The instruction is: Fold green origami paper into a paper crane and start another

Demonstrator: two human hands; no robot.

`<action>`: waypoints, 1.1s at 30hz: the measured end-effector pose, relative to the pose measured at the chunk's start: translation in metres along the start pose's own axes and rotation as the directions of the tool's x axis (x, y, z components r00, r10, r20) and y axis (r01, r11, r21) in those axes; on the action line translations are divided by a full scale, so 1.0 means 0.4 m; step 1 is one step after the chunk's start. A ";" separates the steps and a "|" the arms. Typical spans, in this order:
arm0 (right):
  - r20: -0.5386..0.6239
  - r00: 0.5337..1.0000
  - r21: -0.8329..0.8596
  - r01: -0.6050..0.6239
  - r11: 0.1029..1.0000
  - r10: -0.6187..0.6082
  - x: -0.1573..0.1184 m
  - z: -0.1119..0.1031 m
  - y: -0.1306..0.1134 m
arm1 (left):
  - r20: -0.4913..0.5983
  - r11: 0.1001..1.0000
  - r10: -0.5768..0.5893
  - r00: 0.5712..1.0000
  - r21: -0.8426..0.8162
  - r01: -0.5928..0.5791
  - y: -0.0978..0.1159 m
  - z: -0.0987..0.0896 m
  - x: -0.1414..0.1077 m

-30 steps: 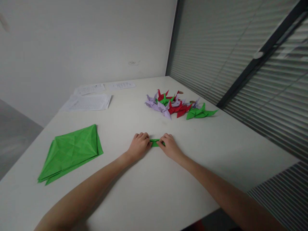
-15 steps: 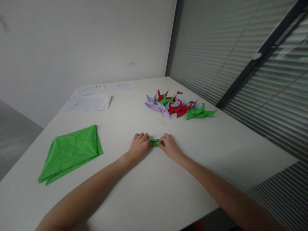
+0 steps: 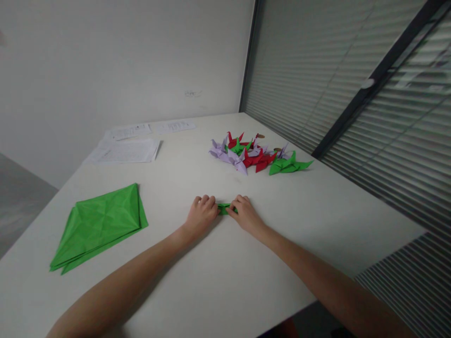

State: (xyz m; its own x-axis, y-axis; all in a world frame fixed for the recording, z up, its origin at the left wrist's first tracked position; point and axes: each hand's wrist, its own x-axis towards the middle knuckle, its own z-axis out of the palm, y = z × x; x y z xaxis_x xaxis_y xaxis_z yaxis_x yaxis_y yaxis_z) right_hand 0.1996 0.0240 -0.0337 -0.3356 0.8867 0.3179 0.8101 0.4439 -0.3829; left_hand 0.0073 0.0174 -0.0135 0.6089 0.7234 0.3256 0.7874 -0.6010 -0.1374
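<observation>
A small folded strip of green paper (image 3: 223,210) lies on the white table between my two hands. My left hand (image 3: 203,211) grips its left end with the fingers curled. At the other end, my right hand (image 3: 244,211) pinches the paper between thumb and fingers. Only the middle of the strip shows; my fingers cover both ends. Off to the left rests a stack of green paper sheets (image 3: 104,218), creased and slightly fanned.
Folded paper figures in lilac, red (image 3: 262,162) and green (image 3: 289,164) are heaped at the back right of the table (image 3: 197,291). Printed papers (image 3: 128,151) lie at the back left. A wall and window blinds (image 3: 299,80) border the table.
The whole view has shifted slightly, so things appear a little further left. Both hands keep their hold on the green paper, with hardly any visible movement.
</observation>
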 end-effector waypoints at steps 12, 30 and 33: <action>0.024 0.999 -0.055 0.026 0.998 -0.025 0.002 -0.005 -0.004 | -0.029 0.994 0.064 0.998 -0.091 -0.066 0.024 -0.032 -0.016; -0.071 0.997 -0.242 -0.040 0.969 0.024 -0.011 -0.039 -0.017 | 0.060 0.973 0.095 0.994 -0.216 -0.080 0.096 -0.046 -0.032; -0.092 0.996 -0.249 -0.036 0.968 0.013 -0.012 -0.038 -0.014 | 0.067 0.977 0.092 0.993 -0.200 -0.077 0.097 -0.048 -0.033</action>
State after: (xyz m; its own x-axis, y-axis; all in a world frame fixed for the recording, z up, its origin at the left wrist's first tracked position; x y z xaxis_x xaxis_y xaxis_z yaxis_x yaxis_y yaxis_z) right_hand 0.2040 0.0154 -0.0200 -0.2796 0.8768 0.3912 0.9157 0.3660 -0.1659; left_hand 0.0278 -0.0221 -0.0051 0.6837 0.6863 0.2478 0.7032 -0.7105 0.0274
